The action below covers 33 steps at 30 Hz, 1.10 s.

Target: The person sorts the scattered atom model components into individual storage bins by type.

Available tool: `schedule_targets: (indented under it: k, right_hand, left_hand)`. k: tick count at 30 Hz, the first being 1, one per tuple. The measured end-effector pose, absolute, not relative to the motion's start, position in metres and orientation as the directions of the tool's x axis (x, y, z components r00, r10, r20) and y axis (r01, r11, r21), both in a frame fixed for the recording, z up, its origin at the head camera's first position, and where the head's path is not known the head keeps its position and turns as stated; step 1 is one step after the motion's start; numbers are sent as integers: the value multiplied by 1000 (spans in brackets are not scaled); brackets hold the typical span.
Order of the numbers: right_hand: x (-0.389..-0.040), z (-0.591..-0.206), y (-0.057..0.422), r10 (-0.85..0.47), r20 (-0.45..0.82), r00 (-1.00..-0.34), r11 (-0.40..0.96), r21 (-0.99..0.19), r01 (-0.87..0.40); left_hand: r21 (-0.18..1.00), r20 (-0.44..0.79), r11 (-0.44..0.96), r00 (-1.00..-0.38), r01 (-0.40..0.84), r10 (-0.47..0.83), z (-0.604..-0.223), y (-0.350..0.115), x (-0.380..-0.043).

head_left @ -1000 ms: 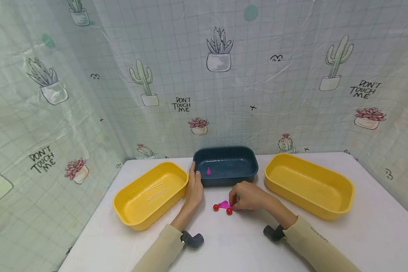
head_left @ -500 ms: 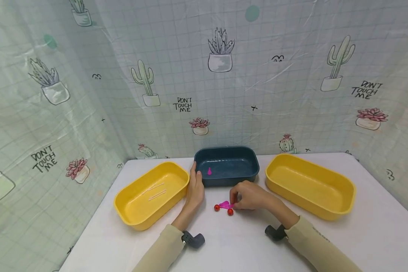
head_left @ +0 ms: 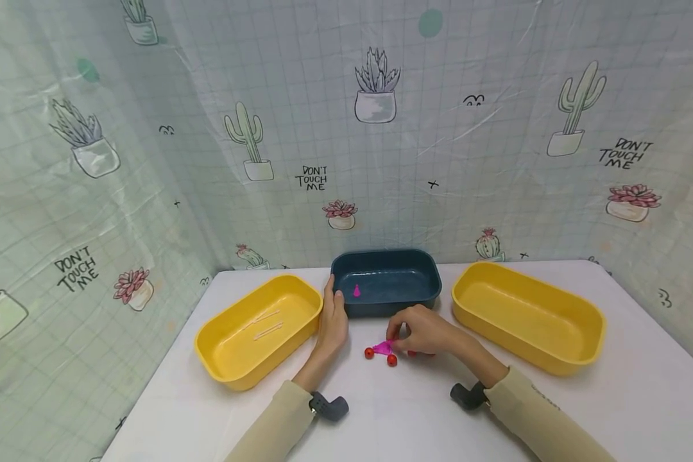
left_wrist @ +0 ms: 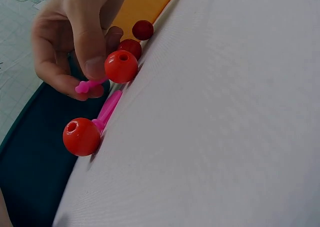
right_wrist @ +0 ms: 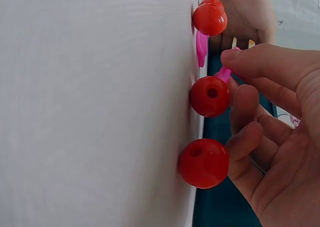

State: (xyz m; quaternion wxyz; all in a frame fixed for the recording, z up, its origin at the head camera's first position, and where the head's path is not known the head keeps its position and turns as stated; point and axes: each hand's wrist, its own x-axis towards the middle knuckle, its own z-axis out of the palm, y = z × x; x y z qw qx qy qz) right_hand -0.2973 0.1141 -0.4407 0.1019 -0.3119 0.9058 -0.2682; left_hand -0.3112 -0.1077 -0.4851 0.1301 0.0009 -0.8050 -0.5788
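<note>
My right hand (head_left: 424, 330) pinches a small pink plastic piece (left_wrist: 84, 86) between thumb and fingertips, just above the table. Another pink piece (left_wrist: 108, 108) lies on the white cloth beneath it. Around them sit several round red beads with holes, among them one on the left (head_left: 369, 353), one in front (head_left: 392, 360) and one partly hidden below the right hand (right_wrist: 204, 163). With straight fingers, my left hand (head_left: 332, 324) rests against the left side of the dark blue bin (head_left: 389, 308). Inside that bin lies a small pin-shaped pink piece (head_left: 357, 290).
A yellow bin (head_left: 233, 378) at the left holds thin white sticks (head_left: 268, 331). At the right stands a second yellow bin (head_left: 525, 351). A cactus-print curtain (head_left: 427, 192) hangs behind the white table (head_left: 381, 423).
My right hand has lifted slightly with the pink piece in its fingertips, and red beads show beneath the hand. The left hand stays by the blue bin.
</note>
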Motion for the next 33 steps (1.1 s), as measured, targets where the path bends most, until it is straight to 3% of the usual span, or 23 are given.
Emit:
schedule_targets:
  k: [13,24,33]
  right_hand:
    - [-299,-443,115,-585,30,-810,606,-647,-462]
    - [-302,-445,116,-605,119,-787,528,-680,-509]
    - [-301,-443,116,-545,99,-833,531,-728,-434]
  left_hand:
    - [934,208,325,-966,150,-153,-486,-107,-311]
    - [934,203,329,-966,141,-163,-486,-106,-310]
    - [935,196,329,-967,135,-160,-483,-107,-308]
